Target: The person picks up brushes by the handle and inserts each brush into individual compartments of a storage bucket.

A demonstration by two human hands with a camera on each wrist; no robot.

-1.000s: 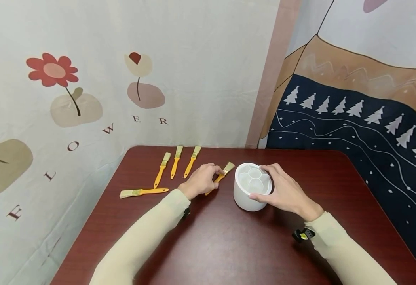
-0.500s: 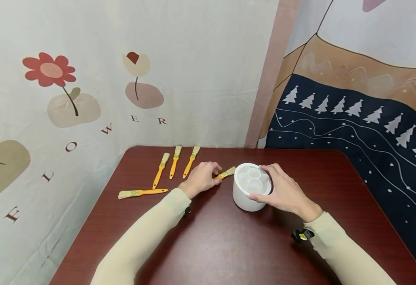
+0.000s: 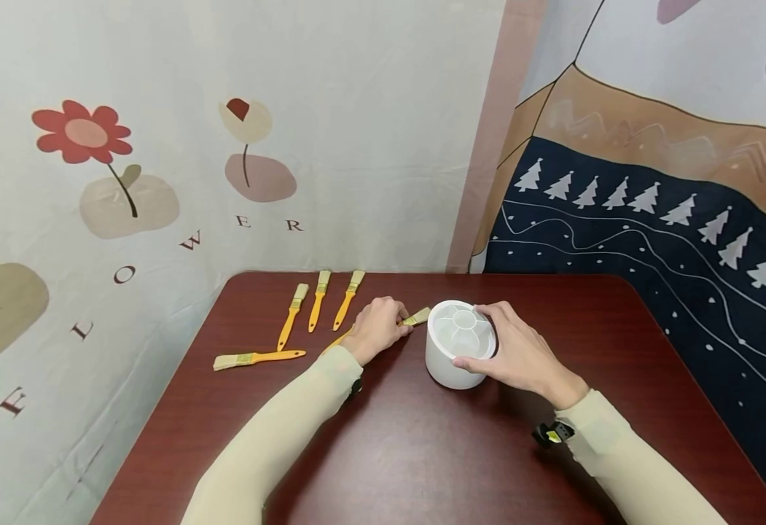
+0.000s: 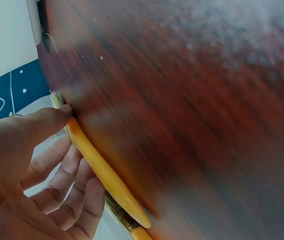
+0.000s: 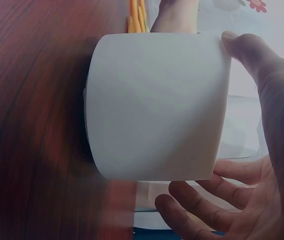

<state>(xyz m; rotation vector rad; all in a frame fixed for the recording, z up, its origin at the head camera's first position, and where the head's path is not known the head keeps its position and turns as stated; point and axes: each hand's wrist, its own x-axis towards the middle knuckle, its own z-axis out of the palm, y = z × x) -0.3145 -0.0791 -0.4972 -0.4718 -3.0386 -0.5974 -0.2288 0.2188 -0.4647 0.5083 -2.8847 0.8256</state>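
My left hand (image 3: 377,328) pinches a flat paintbrush near the bristle end, low over the table. Its pale bristles (image 3: 418,316) point right, toward the white holder. In the left wrist view the yellow handle (image 4: 107,172) slants away from under my thumb, and part of another brush (image 4: 116,207) shows behind it. My right hand (image 3: 525,352) grips the rim of a round white holder (image 3: 447,364), which stands upright and has several compartments around a central ring. In the right wrist view the thumb (image 5: 249,47) touches one side of the holder's rim, with fingers at the opposite side.
Three paintbrushes (image 3: 292,318) (image 3: 319,302) (image 3: 348,301) lie bristles-up toward the back left of the dark red table (image 3: 383,452). One more brush (image 3: 261,357) lies crosswise nearer the left edge. A printed curtain (image 3: 369,146) hangs behind the table.
The paintbrush under my left hand has swung flatter, its bristles tipping right toward the holder and its handle now showing left of the hand. My right hand keeps its grip on the holder.
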